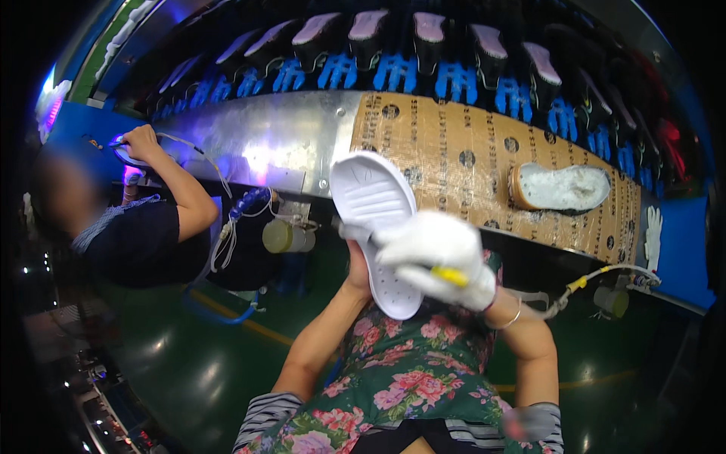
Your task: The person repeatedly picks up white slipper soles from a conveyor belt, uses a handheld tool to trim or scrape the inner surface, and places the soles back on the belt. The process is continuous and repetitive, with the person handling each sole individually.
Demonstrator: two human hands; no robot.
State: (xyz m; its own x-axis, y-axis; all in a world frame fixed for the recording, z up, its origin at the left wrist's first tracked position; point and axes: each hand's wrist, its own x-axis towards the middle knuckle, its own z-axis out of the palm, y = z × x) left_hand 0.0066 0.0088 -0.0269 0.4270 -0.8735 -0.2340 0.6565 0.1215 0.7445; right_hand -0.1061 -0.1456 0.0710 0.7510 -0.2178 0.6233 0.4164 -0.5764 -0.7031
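A white shoe sole (372,185) is held up in front of me, tilted, with its ridged, small-holed inside facing me. My bare left hand (358,271) is closed round its left edge near the middle; most of the fingers are hidden behind it. Over the right side of the sole is my right hand (442,253), in a white glove and blurred by motion. Its fingers are closed on a slim hand tool with a yellow part (451,275) showing at the palm. A grey end (352,230) reaches across the sole's middle; the tool's exact kind is unclear.
A bench with bare metal (295,136) and printed brown covering (446,144) stands ahead. On it lies another sole (567,188), pale inside, tan-edged. Shoe lasts (490,41) line a rack behind. A hose (578,284) runs at right. A co-worker (162,219) works at left.
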